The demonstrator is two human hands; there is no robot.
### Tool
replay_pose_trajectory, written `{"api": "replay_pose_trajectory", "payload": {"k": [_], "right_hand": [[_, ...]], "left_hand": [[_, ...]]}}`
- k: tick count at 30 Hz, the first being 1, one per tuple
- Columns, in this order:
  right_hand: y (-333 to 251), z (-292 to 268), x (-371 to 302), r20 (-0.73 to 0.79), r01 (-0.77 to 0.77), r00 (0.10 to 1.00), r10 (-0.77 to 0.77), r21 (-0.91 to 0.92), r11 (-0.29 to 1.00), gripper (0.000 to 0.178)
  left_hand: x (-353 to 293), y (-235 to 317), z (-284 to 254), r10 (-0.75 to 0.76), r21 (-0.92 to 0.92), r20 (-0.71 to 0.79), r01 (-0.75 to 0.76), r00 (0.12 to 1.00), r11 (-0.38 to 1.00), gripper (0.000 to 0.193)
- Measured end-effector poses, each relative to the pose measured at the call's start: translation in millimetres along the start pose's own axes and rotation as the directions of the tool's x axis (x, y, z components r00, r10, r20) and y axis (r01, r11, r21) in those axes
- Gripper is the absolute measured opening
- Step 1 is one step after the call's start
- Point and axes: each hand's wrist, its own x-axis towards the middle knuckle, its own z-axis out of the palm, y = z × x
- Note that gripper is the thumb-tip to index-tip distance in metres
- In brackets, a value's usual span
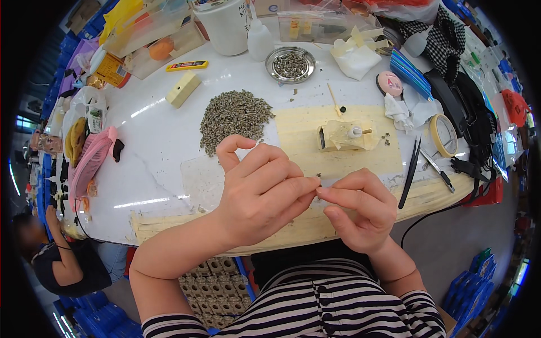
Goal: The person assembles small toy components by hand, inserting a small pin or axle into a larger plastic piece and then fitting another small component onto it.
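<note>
Above the table's near edge, my left hand (265, 194) and my right hand (363, 208) meet at their fingertips. The left fingers are pinched together, with a tiny dark grey part (319, 176) just showing at their tips. My right fingers are curled in against the left ones; whatever they hold is too small to make out. Beyond my left hand lies a heap of small grey metal parts (234, 117). Past my right hand stands a block-shaped fixture (338, 138) wrapped in masking tape, with a white nozzle-like piece and a thin wooden stick on it.
A round metal dish (303, 77) holds more small parts at the back. Black tweezers (410, 174), a craft knife (438, 169) and a tape roll (435, 135) lie at the right. A beige block (183, 89) rests left of the heap. Another person (76, 262) sits at far left.
</note>
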Motion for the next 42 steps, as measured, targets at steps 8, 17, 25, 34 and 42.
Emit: {"api": "replay_pose_trajectory", "payload": {"k": [8,17,25,34,42], "right_hand": [[0.7,1.2,1.0,-0.027,-0.108,0.994,0.108,0.005,0.994,0.024],[3.1,0.9,2.1,0.021,-0.157,0.988,0.156,0.113,0.981,0.017],[-0.2,3.4,1.6,-0.031,-0.001,1.0,0.001,-0.007,1.0,0.025],[0.6,6.5,1.3,-0.056,-0.151,0.987,0.152,0.012,0.988,0.02],[3.0,3.6,-1.4,-0.036,-0.146,0.988,0.149,0.088,0.985,0.018]], "left_hand": [[-1.9,-0.5,0.8,0.002,-0.027,-0.045,-0.003,0.999,1.0,0.031],[0.3,2.7,-5.6,0.049,-0.023,0.003,-0.049,0.999,0.999,0.032],[-0.2,-0.7,-0.3,0.007,-0.007,0.004,-0.007,1.0,1.0,0.033],[-0.9,-0.5,-2.1,0.02,-0.04,-0.023,-0.021,1.0,0.999,0.032],[-0.2,1.5,-1.6,0.028,-0.015,0.007,-0.028,1.0,1.0,0.032]]}}
